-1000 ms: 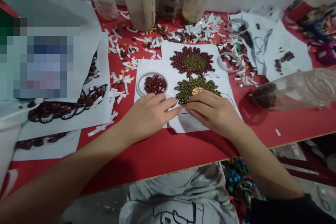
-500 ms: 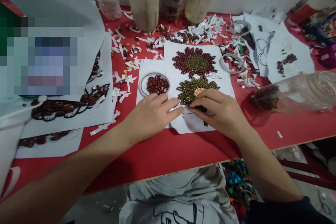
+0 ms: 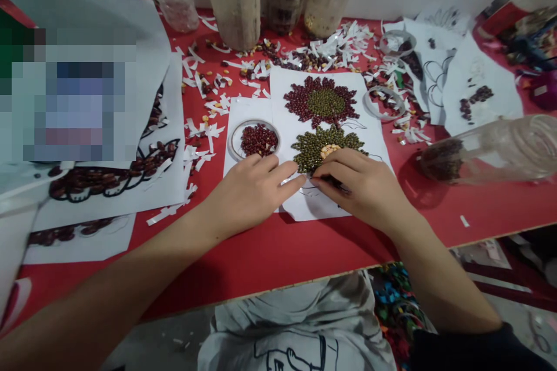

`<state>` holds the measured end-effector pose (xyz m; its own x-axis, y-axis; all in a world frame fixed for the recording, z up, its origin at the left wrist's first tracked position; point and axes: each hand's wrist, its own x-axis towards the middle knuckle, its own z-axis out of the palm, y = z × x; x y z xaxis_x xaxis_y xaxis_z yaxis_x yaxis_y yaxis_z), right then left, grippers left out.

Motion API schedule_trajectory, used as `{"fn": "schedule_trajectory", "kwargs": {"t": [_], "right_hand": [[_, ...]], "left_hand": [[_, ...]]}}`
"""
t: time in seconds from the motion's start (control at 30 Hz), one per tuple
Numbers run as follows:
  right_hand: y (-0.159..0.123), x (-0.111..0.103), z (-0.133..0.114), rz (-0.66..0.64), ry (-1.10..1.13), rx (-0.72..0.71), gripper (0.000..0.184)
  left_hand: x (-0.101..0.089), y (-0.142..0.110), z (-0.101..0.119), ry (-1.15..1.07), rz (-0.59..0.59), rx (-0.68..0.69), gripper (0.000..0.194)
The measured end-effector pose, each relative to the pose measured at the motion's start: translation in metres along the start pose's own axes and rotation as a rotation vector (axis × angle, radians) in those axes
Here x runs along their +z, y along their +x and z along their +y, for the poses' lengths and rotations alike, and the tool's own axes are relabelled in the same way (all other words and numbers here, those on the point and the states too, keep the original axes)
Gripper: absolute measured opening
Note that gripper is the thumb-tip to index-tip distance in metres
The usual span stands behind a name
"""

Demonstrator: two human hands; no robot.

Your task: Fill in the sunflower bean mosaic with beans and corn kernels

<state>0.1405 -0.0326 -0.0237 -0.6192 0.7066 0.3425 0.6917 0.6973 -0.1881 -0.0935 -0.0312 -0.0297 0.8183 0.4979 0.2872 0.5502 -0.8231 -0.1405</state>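
A sheet of white paper (image 3: 281, 84) carries two flowers made of beans. The upper flower (image 3: 299, 101) has dark red petals round a green centre; the lower flower (image 3: 304, 142) has green petals round a pale yellow centre. My left hand (image 3: 255, 188) lies over the paper's left side, palm down with fingers stretched, beside a round lid (image 3: 232, 140) of small red beans (image 3: 260, 139). At the lower flower's bottom edge, my right hand (image 3: 363, 182) has its thumb and fingertips pinched together. Whatever they hold is too small to make out. This hand hides part of the flower.
Jars (image 3: 234, 3) stand along the back wall amid paper scraps (image 3: 348, 40) and loose beans. On the right, a clear jar (image 3: 491, 151) with dark contents lies on its side. Other bean pictures (image 3: 113, 182) are at the left, and a clear ring-like lid (image 3: 384, 102) sits right of the paper.
My right hand has shifted slightly and now covers more of the dark stem below the lower flower. My left hand stays nearly where it was.
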Motion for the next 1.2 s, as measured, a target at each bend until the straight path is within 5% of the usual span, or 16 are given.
{"fn": "schedule_trajectory", "kwargs": {"t": [0.57,1.2], "right_hand": [[0.0025,-0.0002,0.0023,-0.087,-0.078,-0.067,0.018],[0.0034,0.0014,0.0001,-0.034,-0.201,-0.117,0.018]], "left_hand": [[-0.0007,0.0077,0.0012,0.007,-0.043,-0.028,0.019],[-0.0034,0.0075,0.0065,0.002,-0.107,-0.074,0.02]]}}
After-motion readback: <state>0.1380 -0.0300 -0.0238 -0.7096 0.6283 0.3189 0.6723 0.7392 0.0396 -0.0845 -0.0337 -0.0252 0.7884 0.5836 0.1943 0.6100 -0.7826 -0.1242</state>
